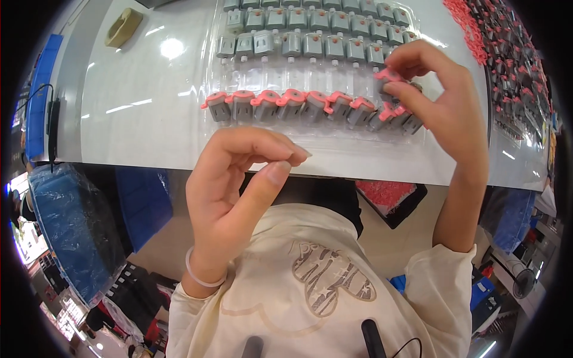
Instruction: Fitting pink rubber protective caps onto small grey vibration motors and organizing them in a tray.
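My right hand [439, 95] pinches a pink plastic part [389, 75] between thumb and fingers, over the right end of a clear plastic tray [262, 74]. Something grey shows just below it, perhaps a motor body partly hidden by the thumb. Beneath lies a row of small grey motors with pink caps [291, 102], tilted side by side along the tray's near side. Farther back stand several rows of grey motors [313, 45] without pink caps. Above the table's front edge, my left hand [230, 185] is curled, thumb close to the fingers, with nothing visible in it.
Loose pink parts [465, 30] lie at the far right beside a dense pile of dark metal pieces [513, 71]. A tape roll [123, 28] sits at the back left. Below the table are a box of pink pieces [387, 196] and blue crates [143, 206].
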The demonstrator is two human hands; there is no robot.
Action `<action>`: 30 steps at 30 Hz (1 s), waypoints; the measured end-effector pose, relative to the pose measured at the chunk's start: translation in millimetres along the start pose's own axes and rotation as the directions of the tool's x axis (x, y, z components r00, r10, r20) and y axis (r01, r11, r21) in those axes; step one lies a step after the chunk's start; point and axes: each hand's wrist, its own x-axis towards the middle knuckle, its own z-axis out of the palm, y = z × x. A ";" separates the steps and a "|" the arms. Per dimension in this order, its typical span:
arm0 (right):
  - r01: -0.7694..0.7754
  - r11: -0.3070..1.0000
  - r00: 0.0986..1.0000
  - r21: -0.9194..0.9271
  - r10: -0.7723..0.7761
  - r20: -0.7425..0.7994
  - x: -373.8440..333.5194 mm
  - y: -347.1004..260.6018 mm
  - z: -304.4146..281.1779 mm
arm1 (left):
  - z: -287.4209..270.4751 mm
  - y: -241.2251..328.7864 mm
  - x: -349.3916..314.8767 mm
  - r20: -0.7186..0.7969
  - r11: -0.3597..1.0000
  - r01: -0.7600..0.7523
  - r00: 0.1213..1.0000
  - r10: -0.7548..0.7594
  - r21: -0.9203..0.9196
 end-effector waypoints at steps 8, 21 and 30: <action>0.063 0.983 0.990 -0.170 -0.084 -0.115 -9.6 4.2 2.5 | 0.5 -1.4 -4.1 -0.010 0.988 0.136 0.991 -0.136 0.068; 0.022 0.981 0.992 -0.193 -0.045 -0.117 -19.5 7.0 -3.4 | 6.7 -4.2 -5.0 0.000 0.985 0.151 0.989 -0.151 0.082; 0.147 0.989 0.989 0.019 -0.146 -0.035 -6.8 19.5 -1.2 | 10.4 -3.6 -2.3 0.007 0.975 0.188 0.982 -0.190 0.119</action>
